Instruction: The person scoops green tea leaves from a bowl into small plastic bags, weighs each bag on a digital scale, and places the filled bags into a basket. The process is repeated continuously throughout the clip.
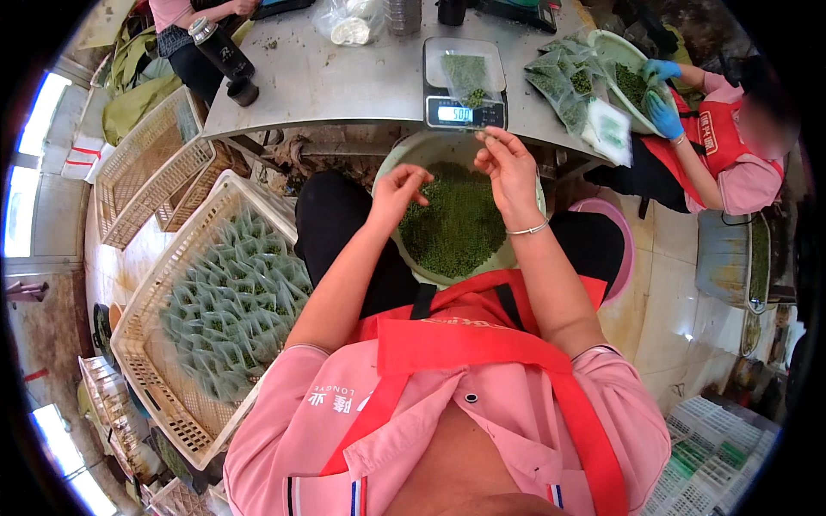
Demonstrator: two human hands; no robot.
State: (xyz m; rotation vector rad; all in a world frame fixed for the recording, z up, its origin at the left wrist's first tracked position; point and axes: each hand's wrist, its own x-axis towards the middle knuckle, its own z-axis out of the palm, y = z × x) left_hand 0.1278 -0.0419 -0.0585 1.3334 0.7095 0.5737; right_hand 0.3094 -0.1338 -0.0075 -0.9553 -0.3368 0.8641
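Observation:
On the silver table's edge sits a digital scale (pixel 465 110) with a lit display. A clear plastic bag (pixel 465 76) partly filled with small green peppercorn-like berries lies on its pan. My right hand (pixel 511 168) is raised just below the scale's front, thumb and fingertips pinched together; whatever is between them is too small to make out. Lower and to the left, my left hand (pixel 398 196) hovers over the rim of a pale green basin (pixel 390 163), its fingers curled in and their contents hidden. Loose green berries (pixel 456 228) fill the basin between my knees.
At my left a cream crate (pixel 142 344) holds many filled bags (pixel 232 310). More crates (pixel 155 168) stand behind it. A co-worker in blue gloves (pixel 662 112) handles a tilted basin (pixel 613 52) at the right, beside filled bags (pixel 568 73). A black flask (pixel 221 50) stands on the table (pixel 344 82).

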